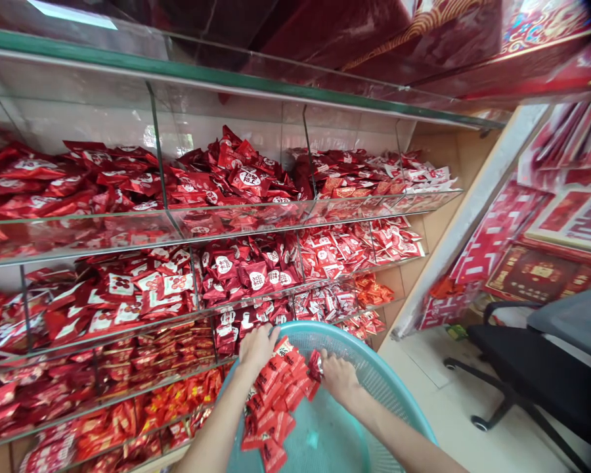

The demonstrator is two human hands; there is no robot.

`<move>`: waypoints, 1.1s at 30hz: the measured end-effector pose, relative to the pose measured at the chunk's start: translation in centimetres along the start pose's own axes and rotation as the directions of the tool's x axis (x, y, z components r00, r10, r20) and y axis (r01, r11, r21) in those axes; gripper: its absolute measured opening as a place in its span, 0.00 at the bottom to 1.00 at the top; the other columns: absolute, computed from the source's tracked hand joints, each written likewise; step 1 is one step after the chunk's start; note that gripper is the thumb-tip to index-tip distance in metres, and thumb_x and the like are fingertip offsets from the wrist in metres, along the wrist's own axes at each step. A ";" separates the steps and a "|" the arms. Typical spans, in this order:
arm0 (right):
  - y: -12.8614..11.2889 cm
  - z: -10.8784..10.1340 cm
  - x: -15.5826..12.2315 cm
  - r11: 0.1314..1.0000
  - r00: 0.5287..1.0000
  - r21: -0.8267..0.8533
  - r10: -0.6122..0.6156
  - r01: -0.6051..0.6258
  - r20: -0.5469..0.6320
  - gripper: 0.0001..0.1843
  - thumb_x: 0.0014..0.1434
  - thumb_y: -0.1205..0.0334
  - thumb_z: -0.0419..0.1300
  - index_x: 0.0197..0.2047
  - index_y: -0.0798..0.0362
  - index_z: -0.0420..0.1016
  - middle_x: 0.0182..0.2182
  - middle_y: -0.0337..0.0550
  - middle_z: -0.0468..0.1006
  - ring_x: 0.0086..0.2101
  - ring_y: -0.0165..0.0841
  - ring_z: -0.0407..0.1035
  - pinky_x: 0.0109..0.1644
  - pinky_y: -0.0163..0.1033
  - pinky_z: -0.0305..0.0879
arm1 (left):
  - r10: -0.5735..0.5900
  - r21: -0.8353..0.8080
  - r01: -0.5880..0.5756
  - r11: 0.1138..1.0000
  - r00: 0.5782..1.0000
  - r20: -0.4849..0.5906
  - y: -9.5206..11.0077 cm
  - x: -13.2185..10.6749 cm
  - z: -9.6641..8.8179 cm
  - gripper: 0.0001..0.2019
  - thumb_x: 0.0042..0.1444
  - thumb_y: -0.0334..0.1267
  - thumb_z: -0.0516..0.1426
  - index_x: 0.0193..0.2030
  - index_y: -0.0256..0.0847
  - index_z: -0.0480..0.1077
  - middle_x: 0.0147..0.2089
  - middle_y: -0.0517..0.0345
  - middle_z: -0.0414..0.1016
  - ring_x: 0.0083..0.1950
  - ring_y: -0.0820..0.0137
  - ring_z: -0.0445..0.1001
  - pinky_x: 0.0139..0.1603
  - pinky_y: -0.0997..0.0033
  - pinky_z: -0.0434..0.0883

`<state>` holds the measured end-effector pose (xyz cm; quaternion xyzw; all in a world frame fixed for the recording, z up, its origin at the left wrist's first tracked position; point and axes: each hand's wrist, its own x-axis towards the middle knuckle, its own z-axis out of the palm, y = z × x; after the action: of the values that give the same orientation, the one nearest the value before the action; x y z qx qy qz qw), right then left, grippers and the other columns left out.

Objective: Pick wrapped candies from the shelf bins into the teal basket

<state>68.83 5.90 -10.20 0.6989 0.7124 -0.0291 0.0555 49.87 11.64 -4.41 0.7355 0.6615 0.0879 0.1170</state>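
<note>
My left hand [257,347] and my right hand [339,377] together clasp a long heap of small red candy packets [274,401] over a teal plastic basket [374,376]. The left hand grips the heap's upper left end, close to the glass shelf front. The right hand pinches red packets at the heap's right side. Loose packets trail down toward my left forearm.
Tiered glass shelves [187,223] with dividers hold piles of red packets, filling the left and centre. Red gift boxes [536,263] are stacked at the right. A black office chair [536,368] stands on the pale floor at the lower right.
</note>
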 end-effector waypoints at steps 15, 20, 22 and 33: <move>-0.3 -3.6 -0.7 0.998 0.999 0.038 0.053 -0.052 -0.011 0.21 0.51 0.62 0.59 0.48 0.58 0.67 0.40 0.55 0.75 0.39 0.42 0.72 0.38 0.40 0.67 | -0.034 -0.012 0.034 0.999 0.999 -0.017 -0.1 -0.1 0.3 0.24 0.58 0.55 0.38 0.42 0.47 0.70 0.39 0.53 0.76 0.41 0.62 0.73 0.39 0.67 0.65; -0.3 -10.2 -0.9 1.000 0.983 0.015 -0.008 0.011 -0.183 0.17 0.57 0.56 0.53 0.45 0.60 0.69 0.34 0.56 0.76 0.36 0.42 0.73 0.34 0.39 0.64 | -0.036 -0.035 0.035 0.999 0.999 -0.040 -0.4 0.1 0.9 0.26 0.58 0.56 0.37 0.42 0.47 0.70 0.38 0.53 0.76 0.41 0.61 0.74 0.38 0.67 0.66; -0.7 -13.4 -1.0 0.997 0.959 0.048 -0.050 0.067 -0.280 0.15 0.60 0.55 0.49 0.41 0.56 0.70 0.32 0.52 0.77 0.34 0.40 0.73 0.33 0.37 0.62 | -0.037 -0.045 0.035 0.998 0.999 -0.037 -0.5 0.0 0.9 0.26 0.58 0.56 0.37 0.42 0.46 0.70 0.39 0.52 0.76 0.41 0.61 0.74 0.37 0.67 0.66; -6.1 -23.7 5.3 0.788 0.654 0.052 -0.469 0.613 -0.594 0.14 0.62 0.65 0.46 0.48 0.50 0.67 0.44 0.45 0.68 0.43 0.31 0.65 0.44 0.34 0.59 | -0.053 -0.035 0.051 0.998 0.998 -0.034 -0.5 -0.1 0.9 0.26 0.58 0.56 0.37 0.44 0.46 0.69 0.38 0.50 0.76 0.40 0.60 0.74 0.38 0.66 0.66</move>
<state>61.69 13.87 12.47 0.4308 0.8640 0.0693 -0.2513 49.66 11.57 -5.38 0.7143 0.6807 0.1089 0.1202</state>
